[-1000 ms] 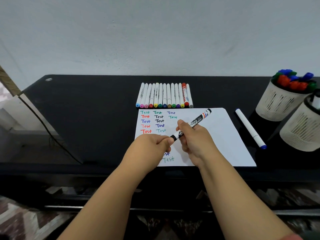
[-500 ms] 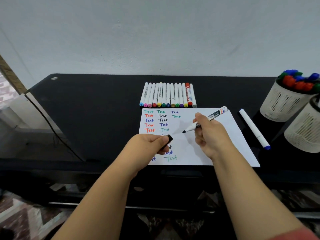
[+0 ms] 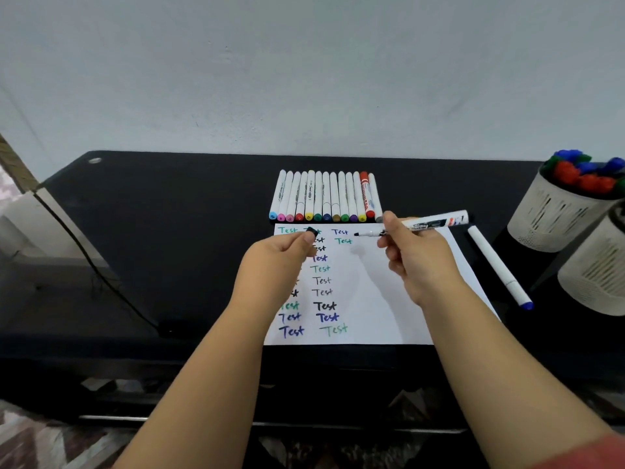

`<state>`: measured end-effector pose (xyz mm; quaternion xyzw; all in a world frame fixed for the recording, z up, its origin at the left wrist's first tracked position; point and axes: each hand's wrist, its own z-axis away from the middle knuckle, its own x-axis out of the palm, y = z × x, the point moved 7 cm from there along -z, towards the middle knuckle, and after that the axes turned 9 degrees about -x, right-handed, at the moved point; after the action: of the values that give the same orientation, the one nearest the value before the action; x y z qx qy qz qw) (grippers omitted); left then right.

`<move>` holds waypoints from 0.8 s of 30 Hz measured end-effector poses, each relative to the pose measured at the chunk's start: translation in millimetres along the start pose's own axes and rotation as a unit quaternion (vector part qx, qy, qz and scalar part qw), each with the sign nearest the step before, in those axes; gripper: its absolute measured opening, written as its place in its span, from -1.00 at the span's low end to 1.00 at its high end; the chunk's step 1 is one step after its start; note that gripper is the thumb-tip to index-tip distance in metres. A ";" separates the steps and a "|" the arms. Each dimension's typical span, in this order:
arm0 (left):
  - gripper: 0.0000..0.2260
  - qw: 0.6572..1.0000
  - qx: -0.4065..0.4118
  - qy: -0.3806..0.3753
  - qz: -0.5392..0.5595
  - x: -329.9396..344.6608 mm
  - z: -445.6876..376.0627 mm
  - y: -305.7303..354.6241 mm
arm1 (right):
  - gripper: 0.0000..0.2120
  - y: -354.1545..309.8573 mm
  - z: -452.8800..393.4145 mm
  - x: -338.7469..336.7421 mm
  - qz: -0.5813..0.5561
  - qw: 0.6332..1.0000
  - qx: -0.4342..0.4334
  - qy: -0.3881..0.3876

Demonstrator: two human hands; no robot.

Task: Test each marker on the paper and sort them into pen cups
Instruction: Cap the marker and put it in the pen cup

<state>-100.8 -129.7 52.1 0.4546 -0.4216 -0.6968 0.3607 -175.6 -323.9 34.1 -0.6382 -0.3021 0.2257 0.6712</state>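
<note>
One black cap (image 3: 309,235) had just been pulled off and was pinched in the left hand (image 3: 277,265); the uncapped black-tipped white marker (image 3: 412,226), gripped by the right hand (image 3: 417,258), was raised over the white paper's (image 3: 372,299) far edge, ready for testing.

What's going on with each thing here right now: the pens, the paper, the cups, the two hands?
Black marker: uncapped, tip over the paper.
Cap: off, pinched in the left hand.
Left hand: holds the cap.
Right hand: grips the marker.
Paper: flat, partly filled with "Test" words.
Row of markers: capped, lying side by side.
Blue-capped marker: capped, lying alone.
Far pen cup: upright, holding markers.
Near pen cup: upright, contents unclear.
</note>
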 end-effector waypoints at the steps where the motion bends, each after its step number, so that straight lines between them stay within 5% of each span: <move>1: -0.83 1.000 -0.003 0.000 0.006 1.9 -2.7 -1.7 | -0.84 -4.1 -6.6 2.4 0.035 0.999 -0.020 -0.003; 9: -0.80 0.998 0.003 -0.038 -0.056 8.5 -24.6 -15.1 | -0.78 3.0 -41.0 20.3 0.219 0.969 -0.116 -0.018; 24: -0.76 0.989 0.019 -0.027 -0.148 10.0 -39.8 -16.1 | -0.76 26.3 -43.7 29.6 0.221 0.963 -0.138 -0.069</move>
<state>-68.7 -142.7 24.9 0.4999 -0.3727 -0.7460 0.2337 -122.0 -332.8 11.4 -0.7582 -0.2278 0.3681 0.4876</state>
